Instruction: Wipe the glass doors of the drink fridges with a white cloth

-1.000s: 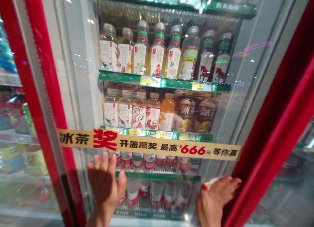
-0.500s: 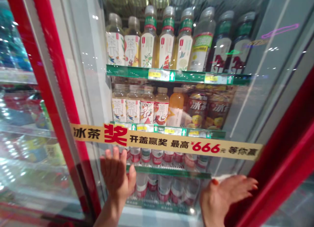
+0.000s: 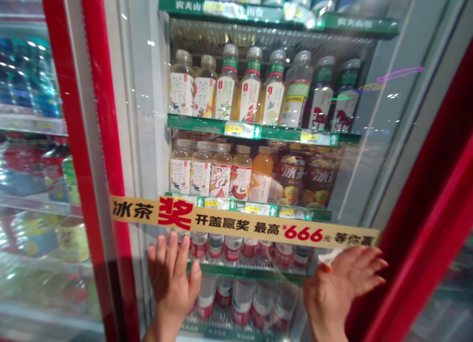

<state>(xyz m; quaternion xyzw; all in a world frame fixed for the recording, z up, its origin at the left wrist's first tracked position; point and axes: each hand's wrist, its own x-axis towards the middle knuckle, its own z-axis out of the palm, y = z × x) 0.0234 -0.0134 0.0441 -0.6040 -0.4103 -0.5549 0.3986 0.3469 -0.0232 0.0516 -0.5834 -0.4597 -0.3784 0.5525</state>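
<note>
My left hand [image 3: 173, 283] has its palm to the glass door [image 3: 140, 120], fingers stretched upward just under the yellow banner strip [image 3: 244, 223]. Its fingers are apart, with nothing visible in them; I cannot tell if it touches the glass. Low on the right, by the red door frame [image 3: 410, 263], my right hand [image 3: 340, 288] lies flattened with its fingers pointing right. A white cloth or tissue [image 3: 328, 256] shows at its upper edge, pressed between hand and door; most of it is hidden.
Behind the glass, bottled drinks [image 3: 249, 93] line green-edged shelves [image 3: 273, 131]. Dark iced-tea packages [image 3: 291, 177] stand on the middle shelf, with cup-like containers [image 3: 242, 302] lower down. To the left, past a red post [image 3: 99, 135], another cooler holds blue bottles [image 3: 44, 81].
The view has tilted upward, bringing a higher shelf into sight. Against the banner, my right hand has slid up and right with the white cloth. My left hand remains spread below the strip.
</note>
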